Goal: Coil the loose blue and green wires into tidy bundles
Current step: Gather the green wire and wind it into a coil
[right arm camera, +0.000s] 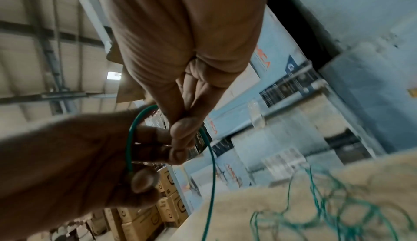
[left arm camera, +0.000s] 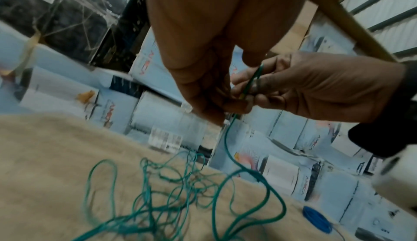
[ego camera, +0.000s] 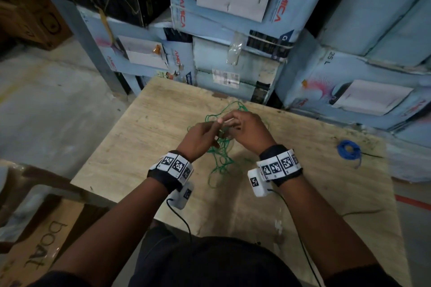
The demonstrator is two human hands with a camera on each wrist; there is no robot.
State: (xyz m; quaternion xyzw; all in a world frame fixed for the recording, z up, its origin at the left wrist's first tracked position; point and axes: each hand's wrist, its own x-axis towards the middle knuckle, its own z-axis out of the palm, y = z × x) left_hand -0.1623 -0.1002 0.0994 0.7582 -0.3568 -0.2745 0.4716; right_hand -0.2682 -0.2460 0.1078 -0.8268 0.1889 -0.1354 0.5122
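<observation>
both hands are meeting above the middle of the pale wooden table point(ego camera: 149, 123), and the left hand point(ego camera: 200, 138) is pinching one end of the thin green wire point(ego camera: 220, 158) between thumb and curled fingers, while the right hand point(ego camera: 248, 128) is closing its fingertips on the same strand just beside it; between the two grips the green wire is arching in a short loop, and the rest is trailing down into a loose tangle lying on the table under and in front of the hands; over on the right side of the table the blue wire coil point(ego camera: 348, 149) is lying wound in a small ring, well apart from the tangle; pale blue cardboard cartons point(ego camera: 235, 0) are standing stacked behind the table
</observation>
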